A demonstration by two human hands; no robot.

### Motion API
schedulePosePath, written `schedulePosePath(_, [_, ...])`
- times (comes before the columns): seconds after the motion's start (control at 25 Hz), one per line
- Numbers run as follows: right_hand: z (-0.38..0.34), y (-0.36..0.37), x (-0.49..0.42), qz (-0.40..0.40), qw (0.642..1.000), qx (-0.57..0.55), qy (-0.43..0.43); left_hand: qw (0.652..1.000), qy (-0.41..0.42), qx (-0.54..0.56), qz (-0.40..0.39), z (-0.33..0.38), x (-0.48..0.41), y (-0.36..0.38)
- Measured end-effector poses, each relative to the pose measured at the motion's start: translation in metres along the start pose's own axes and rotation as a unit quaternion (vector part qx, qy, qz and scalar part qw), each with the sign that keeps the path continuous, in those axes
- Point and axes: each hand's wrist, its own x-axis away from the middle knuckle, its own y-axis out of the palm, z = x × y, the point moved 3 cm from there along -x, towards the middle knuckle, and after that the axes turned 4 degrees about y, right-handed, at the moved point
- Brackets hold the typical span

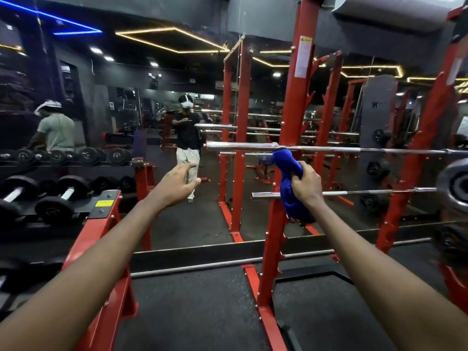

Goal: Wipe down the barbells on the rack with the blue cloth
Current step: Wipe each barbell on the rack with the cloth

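My right hand [305,184] grips a bunched blue cloth [287,168] in front of the red rack upright [295,117]. The cloth's top touches or nearly touches the underside of the upper chrome barbell [240,146], which lies across the rack at chest height. A lower chrome barbell [374,191] runs behind my right hand, its left end poking out past the cloth. My left hand [177,184] hovers to the left of the rack with relaxed, spread fingers, holding nothing.
A wall mirror ahead reflects the red rack, more bars and a person wearing a headset. A dumbbell rack [50,196] with several black dumbbells stands at the left. A weight plate [454,186] sits at the right edge. A red bench frame [101,224] is below my left arm.
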Motion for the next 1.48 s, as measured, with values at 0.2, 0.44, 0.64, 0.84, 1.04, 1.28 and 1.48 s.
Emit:
schedulePosePath(0.2, [0.033, 0.026, -0.030, 0.002, 1.000, 0.009, 0.018, 1.000, -0.009, 0.016, -0.024, -0.033, -0.056, 0.034])
schedulePosePath(0.44, [0.050, 0.075, -0.085, 0.016, 0.999, 0.022, 0.024, 0.999, 0.014, 0.019, -0.037, -0.082, -0.132, 0.065])
schedulePosePath(0.64, [0.060, 0.124, -0.131, 0.025, 0.999, 0.037, 0.022, 0.998, 0.034, 0.017, -0.049, -0.120, -0.202, 0.089])
schedulePosePath(0.84, [0.099, 0.171, -0.165, 0.028, 0.997, 0.052, 0.048, 0.995, 0.046, 0.033, -0.082, -0.153, -0.251, 0.143])
schedulePosePath(1.04, [0.164, 0.209, -0.207, 0.023, 0.996, 0.061, 0.066, 0.993, 0.037, 0.030, -0.111, -0.177, -0.298, 0.221])
schedulePosePath(1.28, [0.264, 0.248, -0.259, 0.003, 0.992, 0.073, 0.106, 0.984, 0.043, 0.043, -0.167, -0.182, -0.350, 0.333])
schedulePosePath(1.48, [0.334, 0.283, -0.289, -0.035, 0.988, 0.085, 0.125, 0.975, 0.031, 0.067, -0.207, -0.177, -0.382, 0.421])
